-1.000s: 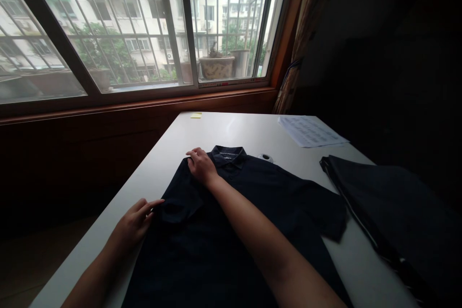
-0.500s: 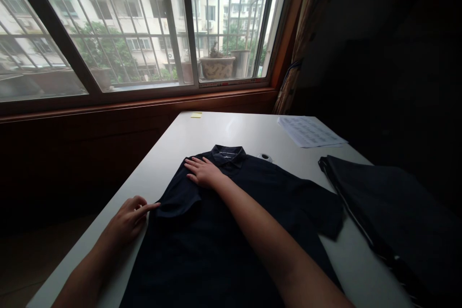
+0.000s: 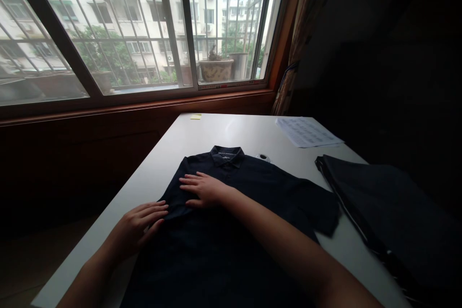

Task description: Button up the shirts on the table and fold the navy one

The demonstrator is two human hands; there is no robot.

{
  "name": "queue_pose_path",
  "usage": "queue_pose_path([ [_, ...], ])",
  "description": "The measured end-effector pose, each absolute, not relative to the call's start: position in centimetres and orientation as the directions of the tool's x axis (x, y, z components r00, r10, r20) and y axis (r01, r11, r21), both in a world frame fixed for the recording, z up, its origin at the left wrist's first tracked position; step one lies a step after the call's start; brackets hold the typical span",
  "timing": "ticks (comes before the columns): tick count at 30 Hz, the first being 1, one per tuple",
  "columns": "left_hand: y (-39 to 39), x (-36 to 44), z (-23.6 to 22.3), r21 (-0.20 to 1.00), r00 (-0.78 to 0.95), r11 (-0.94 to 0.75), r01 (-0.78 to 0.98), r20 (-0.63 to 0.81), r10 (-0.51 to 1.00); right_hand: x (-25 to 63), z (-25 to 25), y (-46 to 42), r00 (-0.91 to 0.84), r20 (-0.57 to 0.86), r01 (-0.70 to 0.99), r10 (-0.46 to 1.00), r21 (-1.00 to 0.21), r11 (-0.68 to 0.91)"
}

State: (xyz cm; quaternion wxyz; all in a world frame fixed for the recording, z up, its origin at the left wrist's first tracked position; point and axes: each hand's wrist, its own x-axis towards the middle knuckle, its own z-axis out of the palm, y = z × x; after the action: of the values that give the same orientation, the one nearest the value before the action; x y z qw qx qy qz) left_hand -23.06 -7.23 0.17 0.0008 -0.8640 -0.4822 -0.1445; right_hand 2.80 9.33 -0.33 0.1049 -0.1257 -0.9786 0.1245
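Note:
A dark navy polo shirt (image 3: 249, 192) lies spread front side up, its collar pointing toward the window. My right hand (image 3: 204, 189) rests flat on the shirt's left shoulder area, below the collar, with fingers stretched out to the left. At the left edge of the shirt, my left hand (image 3: 142, 226) lies with straight fingers over the sleeve on that side. Neither hand grips the cloth. The opposite sleeve stretches out to the right. My right forearm hides part of the shirt's front, and its hem runs out of view at the bottom.
The shirt lies on a white table (image 3: 159, 154). Folded dark cloth (image 3: 390, 202) sits at the right side. Printed sheets (image 3: 308, 131) and a yellow sticky note (image 3: 195, 116) lie at the far end. A round cable-hole cover (image 3: 263, 158) shows beside the collar. Beyond is a barred window (image 3: 137, 29).
My right hand has slid from the shoulder a little toward me. My left hand has gone from a pointing pinch at the sleeve edge to flat fingers over it.

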Motion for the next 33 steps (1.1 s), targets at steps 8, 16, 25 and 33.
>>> queue_pose_path([
  [8, -5.4, -22.3, 2.4, 0.186, 0.419, -0.471, 0.862, 0.261, 0.87, 8.0, 0.0, 5.9, -0.941, 0.133, 0.269, 0.312, -0.267, 0.925],
  [16, 3.9, -17.0, -0.2, 0.072, 0.397, -0.411, 0.909, 0.149, 0.905, 8.7, -0.1, 1.1, -0.894, 0.124, 0.38, 0.43, -0.295, 0.877],
  [25, 10.6, -16.0, -2.3, 0.025, 0.292, -0.292, 0.956, 0.026, 0.956, 10.1, 0.5, -1.8, -0.895, 0.102, 0.375, 0.434, -0.352, 0.857],
  [33, 10.7, -15.2, -1.1, -0.014, 0.301, -0.301, 0.954, 0.083, 0.95, 10.4, 0.7, -2.0, -0.896, 0.107, 0.37, 0.431, -0.358, 0.857],
])
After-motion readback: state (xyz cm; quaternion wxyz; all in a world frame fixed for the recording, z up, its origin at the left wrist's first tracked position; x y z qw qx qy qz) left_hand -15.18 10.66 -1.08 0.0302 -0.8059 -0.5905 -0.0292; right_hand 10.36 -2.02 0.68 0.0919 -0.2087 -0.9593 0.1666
